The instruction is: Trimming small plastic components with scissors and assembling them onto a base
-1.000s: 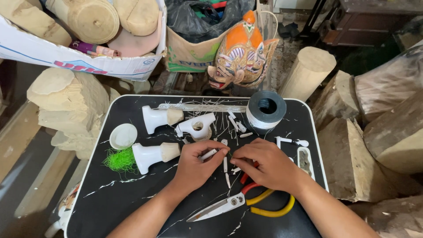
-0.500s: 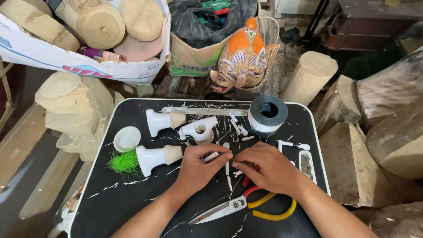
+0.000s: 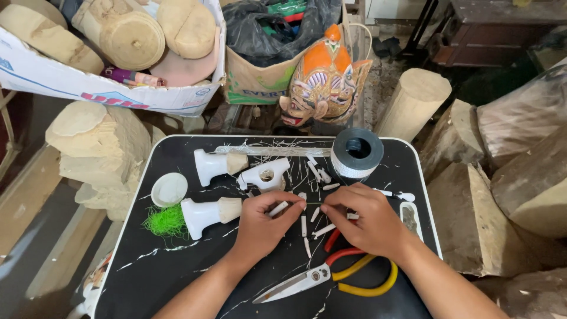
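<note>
On the black tray table [image 3: 177, 277], both hands meet near the middle. The left hand [image 3: 260, 221] is curled nearly closed, its thumb and forefinger pinching a short white tube piece [image 3: 279, 208] that points toward the other hand. The right hand [image 3: 367, 220] is also mostly closed, fingertips pinched at a thin green strand [image 3: 314, 204] running between the two hands (too fine to tell how it meets the tube). More white tube offcuts [image 3: 323, 231] lie scattered just below and above the fingers. Snips with red and yellow handles [image 3: 331, 276] rest near the right wrist. To the left stand two white plastic fittings [image 3: 204, 214], with a tuft of green fibre [image 3: 166, 221] beside the lower one. A grey tape roll [image 3: 356, 153] sits at the far edge.
</note>
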